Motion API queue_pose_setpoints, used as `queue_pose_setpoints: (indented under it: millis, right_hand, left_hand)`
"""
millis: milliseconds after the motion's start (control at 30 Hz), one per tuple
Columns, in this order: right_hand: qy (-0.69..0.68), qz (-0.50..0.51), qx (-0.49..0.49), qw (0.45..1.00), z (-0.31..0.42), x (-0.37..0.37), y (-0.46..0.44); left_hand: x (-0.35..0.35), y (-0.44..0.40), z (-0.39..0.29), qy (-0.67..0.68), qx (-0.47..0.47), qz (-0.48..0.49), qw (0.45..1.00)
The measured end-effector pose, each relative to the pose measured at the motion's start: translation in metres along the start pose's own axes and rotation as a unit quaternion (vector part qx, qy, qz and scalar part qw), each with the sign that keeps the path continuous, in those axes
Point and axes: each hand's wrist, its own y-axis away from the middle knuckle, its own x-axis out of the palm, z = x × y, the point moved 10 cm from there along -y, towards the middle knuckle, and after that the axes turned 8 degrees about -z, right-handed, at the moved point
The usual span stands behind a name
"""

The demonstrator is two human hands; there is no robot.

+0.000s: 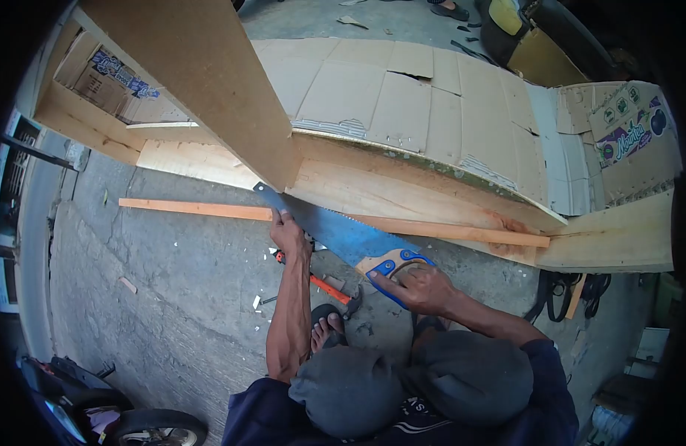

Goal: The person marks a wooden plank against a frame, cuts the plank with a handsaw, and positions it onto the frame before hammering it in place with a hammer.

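Note:
My right hand [426,290] is closed round the tan and blue handle of a handsaw [343,232], index finger laid along the handle. The blue blade slants up to the left across a long, thin wooden strip [202,209], its tip near the upright board of a wooden frame [216,89]. My left hand [289,235] is closed on the strip beside the blade; the blade hides part of the strip, and some fingers are out of sight. A hammer [329,288] with an orange handle lies on the floor between my arms.
Cardboard sheets [380,97] cover the frame's far side. Small white scraps and a nail-like rod lie on the concrete floor [187,275] near my feet. A motorbike wheel [158,430] stands at lower left. Black straps [558,293] hang at right. Another person's foot [450,10] shows at the top.

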Motion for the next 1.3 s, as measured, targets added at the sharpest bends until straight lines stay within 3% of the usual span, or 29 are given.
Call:
queue_pose_setpoints:
  millis: [100,133,233,300,333,367,467,500,567,600,633,700,833,867,900,933,967,1033,1067,1167,1200,1233,1300]
  right_hand:
    - [-0.015,-0.01,-0.011,1.0,0.004,-0.026,0.017]
    - [0.026,0.062,-0.021,0.998,0.004,-0.002,0.01]
    - [0.039,-0.033,-0.037,0.998,0.005,0.012,-0.026]
    - [0.007,-0.019,0.001,1.0,0.013,-0.005,0.005]
    - [0.011,-0.033,-0.017,0.999,0.013,-0.016,0.03]
    - [0.036,-0.05,-0.05,0.997,-0.003,-0.031,0.024]
    - [0.03,-0.009,-0.048,0.998,0.012,0.0,0.004]
    - [0.054,0.022,-0.046,0.997,0.003,0.007,-0.003]
    - [0.01,0.061,0.004,0.998,0.01,0.001,0.021]
    - [0.004,0.02,-0.003,1.0,0.013,-0.019,0.032]
    - [0.013,-0.029,-0.019,0.999,0.003,-0.035,0.029]
    - [-0.005,-0.011,-0.019,1.0,0.0,-0.017,0.01]
    - [0.004,0.012,-0.009,1.0,-0.016,0.007,-0.025]
    - [0.0,-0.002,-0.02,1.0,-0.01,-0.012,-0.003]
    - [0.001,-0.027,-0.036,0.999,-0.007,-0.024,0.009]
    - [0.038,-0.104,-0.074,0.991,-0.012,-0.026,0.025]
    - [0.047,-0.099,-0.088,0.99,-0.023,-0.028,0.014]
    - [0.029,0.01,-0.034,0.999,-0.007,0.004,-0.006]
    - [0.048,-0.04,-0.047,0.997,-0.002,0.005,-0.015]
    - [0.021,0.015,0.004,1.0,-0.002,-0.015,0.012]
    - [0.024,0.008,-0.001,1.0,-0.007,-0.012,0.004]
    - [0.025,-0.009,-0.02,0.999,-0.015,-0.009,-0.002]
    - [0.011,-0.045,-0.034,0.998,-0.015,0.006,-0.008]
  left_hand:
    - [0.003,-0.017,-0.012,0.032,0.018,-0.011,0.999]
    - [-0.001,-0.024,-0.012,0.026,0.015,-0.022,0.999]
    - [0.01,-0.043,-0.011,0.037,-0.06,-0.012,0.997]
    - [0.012,-0.016,-0.01,0.07,-0.028,0.032,0.997]
    - [0.006,-0.008,0.004,0.073,0.062,-0.015,0.995]
    - [0.027,-0.024,-0.014,0.095,0.08,-0.008,0.992]
    - [0.009,-0.016,-0.025,-0.068,0.024,-0.053,0.996]
    - [0.024,-0.015,-0.027,-0.058,0.023,-0.046,0.997]
    - [0.02,0.003,-0.016,0.09,0.006,-0.014,0.996]
    - [0.018,0.009,-0.016,0.016,0.054,0.007,0.998]
    - [0.028,0.0,-0.02,0.024,0.068,0.009,0.997]
    - [0.011,0.004,-0.013,-0.013,-0.003,-0.04,0.999]
    - [0.019,-0.032,-0.03,0.057,-0.022,-0.024,0.998]
    - [0.015,-0.025,-0.014,0.026,-0.004,0.007,1.0]
    - [0.012,-0.008,-0.008,-0.017,0.085,0.002,0.996]
    - [0.031,-0.026,-0.024,0.005,0.099,0.003,0.995]
    - [0.035,-0.032,-0.025,0.021,0.08,-0.014,0.997]
    - [0.011,-0.033,-0.019,-0.003,0.031,-0.022,0.999]
    - [0.019,-0.03,-0.016,0.0,0.008,-0.026,1.0]
    - [0.022,0.002,-0.011,0.063,-0.006,0.006,0.998]
    - [0.018,0.003,-0.007,-0.041,0.053,-0.002,0.998]
    - [0.024,-0.011,-0.001,-0.031,0.056,-0.006,0.998]
    - [0.022,-0.025,-0.024,0.03,0.01,-0.046,0.998]
